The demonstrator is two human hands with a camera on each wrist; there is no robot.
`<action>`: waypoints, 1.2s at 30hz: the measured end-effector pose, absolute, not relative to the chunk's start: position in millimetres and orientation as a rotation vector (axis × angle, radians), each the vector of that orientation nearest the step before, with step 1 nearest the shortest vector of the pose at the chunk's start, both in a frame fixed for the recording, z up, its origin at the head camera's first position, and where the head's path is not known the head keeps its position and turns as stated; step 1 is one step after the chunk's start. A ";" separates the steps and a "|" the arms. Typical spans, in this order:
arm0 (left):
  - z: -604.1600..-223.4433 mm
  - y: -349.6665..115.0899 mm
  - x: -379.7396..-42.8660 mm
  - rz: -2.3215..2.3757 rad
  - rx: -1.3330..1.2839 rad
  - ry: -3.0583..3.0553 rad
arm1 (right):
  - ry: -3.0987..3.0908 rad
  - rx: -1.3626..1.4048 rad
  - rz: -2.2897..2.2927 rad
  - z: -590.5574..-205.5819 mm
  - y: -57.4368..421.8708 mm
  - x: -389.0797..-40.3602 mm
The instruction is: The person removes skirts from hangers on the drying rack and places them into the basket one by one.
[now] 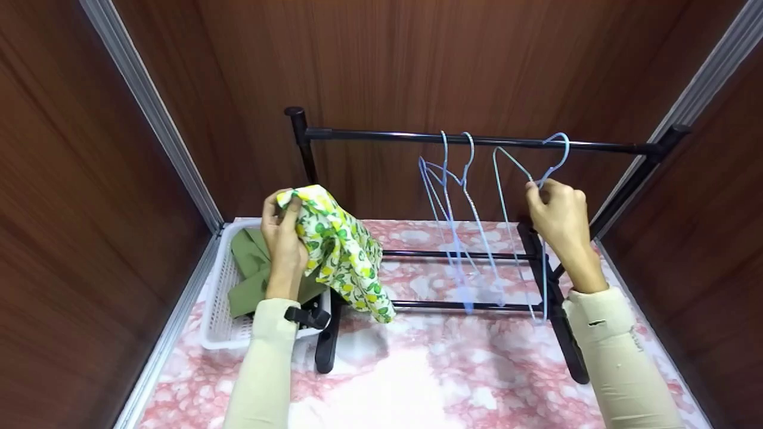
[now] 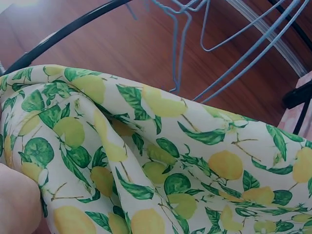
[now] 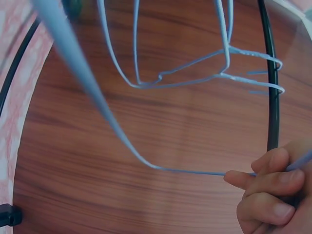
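Observation:
My left hand [image 1: 283, 232] pinches the upper edge of a white garment with a lemon-and-leaf print [image 1: 349, 253], which hangs in folds over the rack's left side. In the left wrist view the lemon-print cloth [image 2: 195, 161] fills most of the picture, so its kind is hard to tell. My right hand [image 1: 560, 214] grips a blue wire hanger [image 1: 544, 280] just under its hook, its fingers curled round the wire in the right wrist view. That hook is up by the rail. Two more blue hangers [image 1: 471, 202] hang on the rail, left of my right hand.
A black clothes rack [image 1: 381, 136] stands on a pink-and-white marbled surface [image 1: 477, 369]. At the left, a white plastic basket [image 1: 216, 316] holds olive-green cloth [image 1: 250, 292]. Brown wood-grain panels [image 1: 381, 65] close in the back and both sides.

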State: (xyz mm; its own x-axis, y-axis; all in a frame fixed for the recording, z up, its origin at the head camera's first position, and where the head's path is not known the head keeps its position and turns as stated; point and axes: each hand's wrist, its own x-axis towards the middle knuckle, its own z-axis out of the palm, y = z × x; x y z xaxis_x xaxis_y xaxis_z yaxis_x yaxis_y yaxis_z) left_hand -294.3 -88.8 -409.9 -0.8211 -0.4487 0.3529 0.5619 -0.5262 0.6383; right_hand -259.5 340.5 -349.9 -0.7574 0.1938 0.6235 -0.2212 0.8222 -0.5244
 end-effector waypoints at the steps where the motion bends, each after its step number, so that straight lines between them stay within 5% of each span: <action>1: -408.6 -91.1 -293.7 -2.318 -0.192 -1.035 | -2.301 0.024 0.771 -349.6 340.6 -259.8; 36: -362.2 -160.7 -284.1 -2.215 -0.175 -0.805 | -2.334 0.029 0.791 -347.0 358.0 -270.2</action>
State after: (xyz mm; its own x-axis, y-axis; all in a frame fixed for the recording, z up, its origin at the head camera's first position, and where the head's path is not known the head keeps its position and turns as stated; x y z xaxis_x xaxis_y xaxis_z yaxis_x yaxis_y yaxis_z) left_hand -284.1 -160.7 -362.2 -0.7026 -0.6150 0.3580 0.7014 -0.5135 0.4944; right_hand -270.2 358.0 -347.0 -0.7793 0.1809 0.5999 -0.2209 0.8166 -0.5333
